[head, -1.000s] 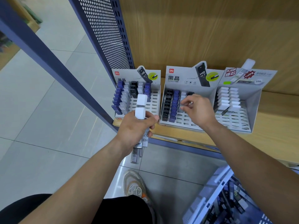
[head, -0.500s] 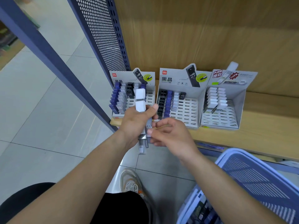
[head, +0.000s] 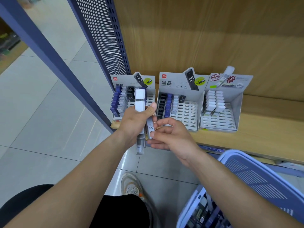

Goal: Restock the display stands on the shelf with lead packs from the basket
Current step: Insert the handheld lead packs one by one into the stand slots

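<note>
My left hand grips a bunch of lead packs upright, their white caps sticking out above my fist, in front of the shelf. My right hand pinches the lower end of one grey pack marked 07 that stands in that bunch. Three grey display stands sit on the wooden shelf: the left stand holds blue, white and black packs, the middle stand is partly filled, the right stand holds white-capped packs. The blue basket at lower right contains more packs.
A blue perforated metal panel and a slanting blue post stand left of the stands. The wooden shelf runs off to the right. My shoe is on the tiled floor below.
My right hand left the middle stand and came back to the bunch in my left hand, where it now pinches one pack. The view shifted, showing more of the basket.
</note>
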